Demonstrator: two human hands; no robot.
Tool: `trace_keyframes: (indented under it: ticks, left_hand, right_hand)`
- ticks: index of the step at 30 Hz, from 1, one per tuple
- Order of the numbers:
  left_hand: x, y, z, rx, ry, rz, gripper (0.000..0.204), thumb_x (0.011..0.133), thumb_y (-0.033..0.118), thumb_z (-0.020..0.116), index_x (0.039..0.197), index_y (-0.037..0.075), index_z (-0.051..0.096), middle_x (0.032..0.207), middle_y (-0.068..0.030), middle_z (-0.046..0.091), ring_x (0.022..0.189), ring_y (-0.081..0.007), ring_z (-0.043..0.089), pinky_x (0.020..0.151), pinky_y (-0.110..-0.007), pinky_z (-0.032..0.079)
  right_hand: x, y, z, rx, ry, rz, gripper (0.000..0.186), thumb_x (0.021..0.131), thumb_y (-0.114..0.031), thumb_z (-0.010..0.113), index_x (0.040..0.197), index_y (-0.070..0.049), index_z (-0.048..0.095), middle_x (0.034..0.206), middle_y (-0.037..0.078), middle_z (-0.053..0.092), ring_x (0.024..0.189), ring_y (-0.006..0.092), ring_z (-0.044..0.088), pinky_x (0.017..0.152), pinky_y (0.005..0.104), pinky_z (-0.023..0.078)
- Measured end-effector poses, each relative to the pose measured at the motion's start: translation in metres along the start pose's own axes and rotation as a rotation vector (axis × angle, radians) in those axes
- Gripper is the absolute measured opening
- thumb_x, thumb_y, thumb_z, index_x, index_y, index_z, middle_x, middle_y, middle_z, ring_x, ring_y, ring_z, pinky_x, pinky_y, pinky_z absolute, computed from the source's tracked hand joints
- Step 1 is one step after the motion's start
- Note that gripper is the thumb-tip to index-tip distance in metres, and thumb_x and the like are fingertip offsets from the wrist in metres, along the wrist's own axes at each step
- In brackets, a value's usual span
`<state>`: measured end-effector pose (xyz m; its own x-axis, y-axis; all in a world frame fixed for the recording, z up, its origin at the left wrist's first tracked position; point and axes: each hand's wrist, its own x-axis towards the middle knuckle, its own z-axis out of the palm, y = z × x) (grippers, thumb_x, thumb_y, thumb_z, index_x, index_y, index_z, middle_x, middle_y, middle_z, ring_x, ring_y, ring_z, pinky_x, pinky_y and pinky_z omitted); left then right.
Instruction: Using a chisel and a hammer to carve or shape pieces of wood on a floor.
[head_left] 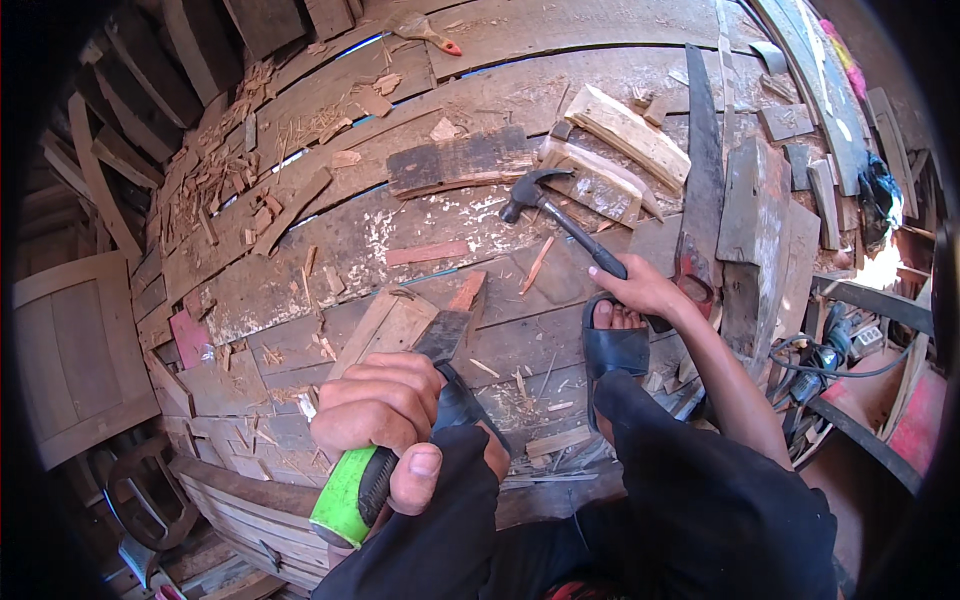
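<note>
My left hand (375,405) is closed round the green and black handle of a chisel (350,495). The broad metal blade points away from me, over a short wooden block (375,325) on the plank floor; I cannot tell whether it touches the wood. Beyond my right foot, my right hand (640,287) grips the black handle of a claw hammer (575,228). The hammer's head lies low, beside a dark weathered wood piece (455,160) and some pale split blocks (630,135). Part of the chisel is hidden by my left fingers.
A handsaw (705,150) with a red handle lies right of the hammer, next to a thick timber (750,220). A paintbrush (425,30) rests at the far edge. Wood chips (270,210) litter the left. A corded power tool (820,360) sits at right; a wooden panel (80,355) stands left.
</note>
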<state>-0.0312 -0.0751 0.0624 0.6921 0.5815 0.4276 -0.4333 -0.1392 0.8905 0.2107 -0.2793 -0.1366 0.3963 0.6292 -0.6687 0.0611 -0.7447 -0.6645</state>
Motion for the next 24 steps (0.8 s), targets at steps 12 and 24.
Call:
trace_keyframes:
  ticks: [12, 24]
  left_hand:
    - [-0.003, -0.019, -0.001, -0.038, -0.071, -0.036, 0.034, 0.083, 0.010, 0.072, 0.061, 0.005, 0.046, 0.051, -0.0034, 0.047, 0.040, -0.0179, 0.042, 0.044, -0.032, 0.037]
    - [0.009, -0.012, 0.010, 0.332, -0.032, 0.014, 0.037, 0.083, 0.005, 0.070, 0.060, 0.008, 0.042, 0.050, -0.0034, 0.038, 0.040, -0.0179, 0.041, 0.044, -0.035, 0.033]
  right_hand:
    - [-0.001, 0.010, -0.001, 0.030, -0.005, -0.019, 0.051, 0.099, -0.048, 0.067, 0.083, 0.000, 0.062, 0.065, 0.005, 0.059, 0.062, 0.0128, 0.056, 0.059, 0.0362, 0.049]
    - [-0.089, -0.056, -0.063, -0.166, 0.150, 0.018, 0.053, 0.109, -0.049, 0.047, 0.097, -0.001, 0.064, 0.074, 0.007, 0.059, 0.071, 0.0133, 0.056, 0.064, 0.0368, 0.049]
